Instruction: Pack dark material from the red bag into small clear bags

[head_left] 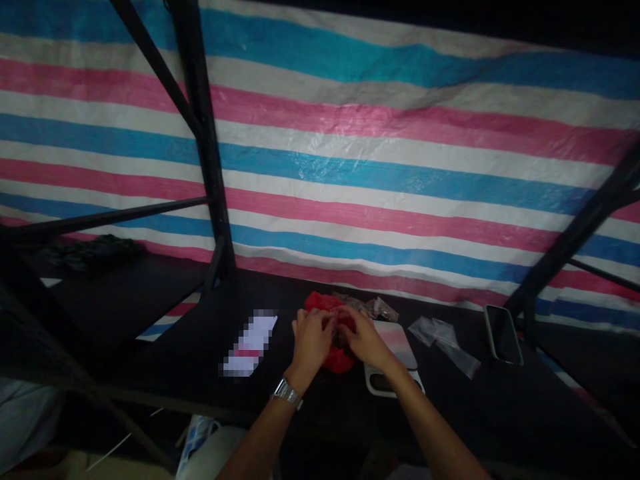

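Note:
My left hand (pixel 312 341), with a metal watch at its wrist, is over a red plastic bag (pixel 340 362) on the dark shelf. My right hand (pixel 366 340) meets it from the other side. The fingers of both hands are closed and drawn together above the bag's opening. Something small and dark is between the fingertips, too dim to name. Just right of the bag is a white kitchen scale (pixel 400 343), partly under my right forearm. Behind my right hand lie small clear packets with brownish contents (pixel 384 309).
Flat clear plastic bags (pixel 445 339) lie right of the scale, and a phone (pixel 503 335) is farther right. A blurred-out white paper (pixel 251 343) lies to the left. Dark metal posts (pixel 213 180) frame the shelf, with a striped tarp (pixel 380 167) behind.

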Tool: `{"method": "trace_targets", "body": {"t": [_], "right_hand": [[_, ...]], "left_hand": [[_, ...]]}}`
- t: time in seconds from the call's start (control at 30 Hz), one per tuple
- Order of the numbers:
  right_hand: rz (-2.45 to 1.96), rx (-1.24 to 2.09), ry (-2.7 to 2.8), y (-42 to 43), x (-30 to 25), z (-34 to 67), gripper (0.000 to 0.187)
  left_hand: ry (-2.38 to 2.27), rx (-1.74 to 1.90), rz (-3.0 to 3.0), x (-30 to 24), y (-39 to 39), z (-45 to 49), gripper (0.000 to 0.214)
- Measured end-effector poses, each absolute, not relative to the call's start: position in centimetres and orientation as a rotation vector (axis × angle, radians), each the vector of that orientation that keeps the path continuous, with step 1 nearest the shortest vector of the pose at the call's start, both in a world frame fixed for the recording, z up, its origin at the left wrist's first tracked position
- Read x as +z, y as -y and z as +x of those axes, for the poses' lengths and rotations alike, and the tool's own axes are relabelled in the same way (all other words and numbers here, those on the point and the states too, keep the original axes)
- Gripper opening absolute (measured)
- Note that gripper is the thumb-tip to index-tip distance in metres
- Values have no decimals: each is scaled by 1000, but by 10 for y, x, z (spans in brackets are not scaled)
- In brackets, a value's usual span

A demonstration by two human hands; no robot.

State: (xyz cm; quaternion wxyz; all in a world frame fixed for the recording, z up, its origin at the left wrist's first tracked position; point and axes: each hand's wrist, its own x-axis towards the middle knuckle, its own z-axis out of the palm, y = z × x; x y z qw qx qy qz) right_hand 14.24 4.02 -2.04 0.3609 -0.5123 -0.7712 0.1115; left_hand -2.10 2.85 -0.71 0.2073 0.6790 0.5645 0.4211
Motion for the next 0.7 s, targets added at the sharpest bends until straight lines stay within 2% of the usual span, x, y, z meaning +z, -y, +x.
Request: {"method": "trace_targets", "body": {"t": [0.07,0.2,0.27,0.47,0.57,0.7], "right_hand": [[-1266,263,1956,-35,-11,145,39],[-1131,252,1964,-22,14,150,19],[-1080,251,2008,-17,22,152,16],[-1277,65,2282,-29,19,152,26],[-1352,-52,2503,-50,12,144,23],[-1476,-127,2529,-77,8,139,29]], "left_hand": [[-1516,1212,1911,-4,-26,-24,15],[-1347,1281,1924,2,-26,-30,9],[-1249,1298,1918,4,-28,-35,8],[-1148,1173,1956,6,-17,-47,25],[-1200,959,2097,0,0,-45,21],[-1348,748,2191,-10,14,-46,20]]}}
